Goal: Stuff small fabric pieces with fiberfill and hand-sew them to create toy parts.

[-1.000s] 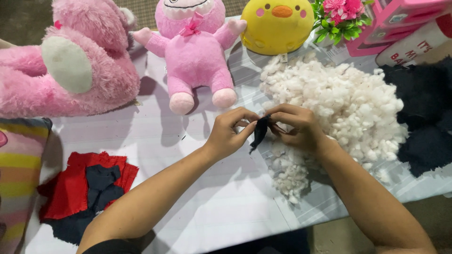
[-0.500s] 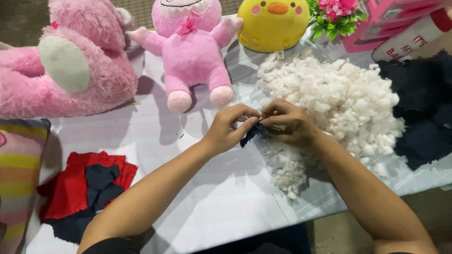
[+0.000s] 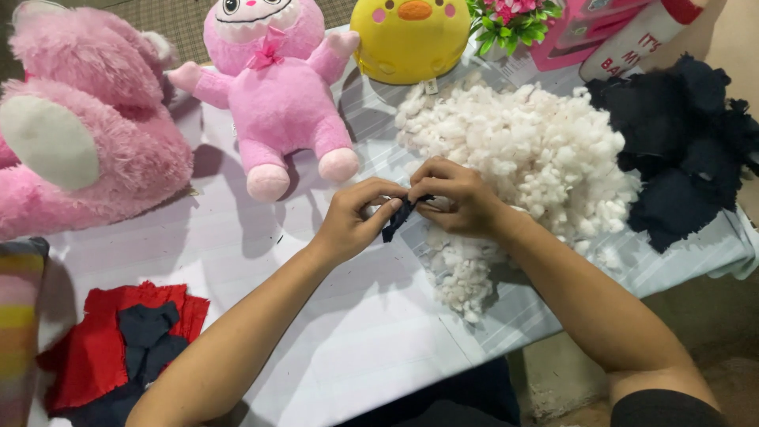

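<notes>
Status: left hand (image 3: 352,221) and right hand (image 3: 458,194) both pinch shut on one small dark navy fabric piece (image 3: 399,217), held just above the white striped tablecloth (image 3: 316,332) at the near-left edge of the big heap of white fluffy fibre stuffing (image 3: 522,150). Piece looks flat and limp, so stuffing judged not yet begun (approx. early stage). Heap appears largely unused. More dark navy fabric scraps (image 3: 680,150) lie just right of heap; red and navy cut cloth pieces (image 3: 126,340) lie well left of it.
</notes>
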